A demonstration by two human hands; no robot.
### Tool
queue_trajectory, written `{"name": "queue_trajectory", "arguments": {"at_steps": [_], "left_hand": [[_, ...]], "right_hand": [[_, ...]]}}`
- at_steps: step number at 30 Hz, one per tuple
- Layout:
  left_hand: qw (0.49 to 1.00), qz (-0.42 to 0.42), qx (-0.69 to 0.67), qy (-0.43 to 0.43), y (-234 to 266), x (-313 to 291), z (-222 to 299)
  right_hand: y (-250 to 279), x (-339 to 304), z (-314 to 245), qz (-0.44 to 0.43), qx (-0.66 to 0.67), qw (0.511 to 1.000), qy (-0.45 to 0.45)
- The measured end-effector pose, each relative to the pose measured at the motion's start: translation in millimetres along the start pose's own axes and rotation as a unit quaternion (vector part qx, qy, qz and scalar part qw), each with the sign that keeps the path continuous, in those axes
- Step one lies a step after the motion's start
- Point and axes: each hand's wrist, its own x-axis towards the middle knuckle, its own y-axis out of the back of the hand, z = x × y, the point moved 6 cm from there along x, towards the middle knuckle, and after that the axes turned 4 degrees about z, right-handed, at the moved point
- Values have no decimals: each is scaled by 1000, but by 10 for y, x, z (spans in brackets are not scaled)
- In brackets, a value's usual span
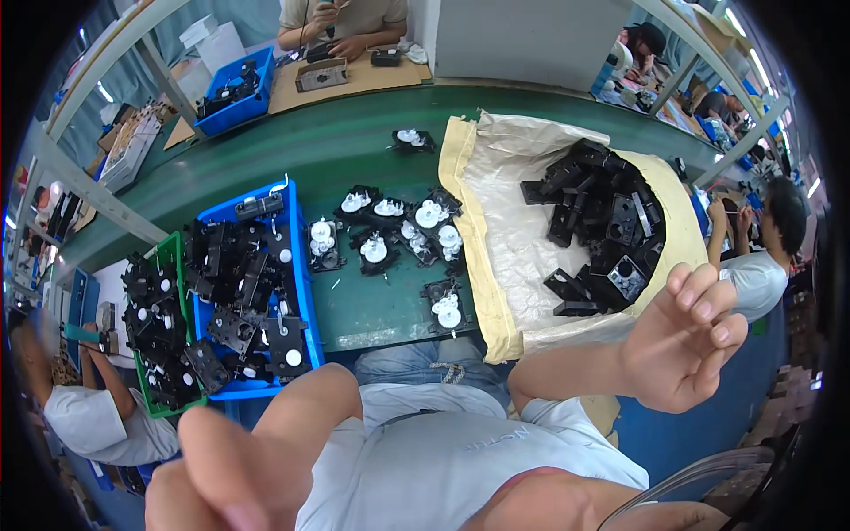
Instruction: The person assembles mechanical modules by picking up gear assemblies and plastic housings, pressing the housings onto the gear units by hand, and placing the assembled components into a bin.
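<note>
My right hand (687, 343) is raised at the right, beside the near right edge of a yellow-and-cream sack (518, 208). Its fingers are loosely bent and apart, with nothing visible in them. Close to the camera at the lower left, my left hand (208, 473) is blurred by motion, and whether it holds anything does not show. The nearest things to it are a blue bin (310, 305) and a green bin (183, 327), both full of black plastic parts. Black mechanisms with white gears (431, 214) lie in a loose group between the blue bin and the sack.
Many black plastic housings (611, 212) fill the sack's mouth. One geared mechanism (412, 140) lies farther back on the green bench (341, 159). Across it, a co-worker (341, 26) holds a tool near another blue bin (237, 88). Metal frame posts (97, 181) rise at both sides.
</note>
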Motion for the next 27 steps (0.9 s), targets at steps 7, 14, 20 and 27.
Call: {"name": "queue_trajectory", "arguments": {"at_steps": [7,14,20,27], "left_hand": [[998,-34,-31,-48,-41,84,471],[999,32,13,-14,879,167,415],[632,274,595,414,3523,-746,-1076],[152,-177,478,847,5303,-2920,-1362]], "right_hand": [[-64,-44,132,6,-5,1000,-15],[109,-251,285,21,-20,998,-47],[238,-415,456,83,-66,988,-110],[457,-541,514,55,-298,931,-203]]}}
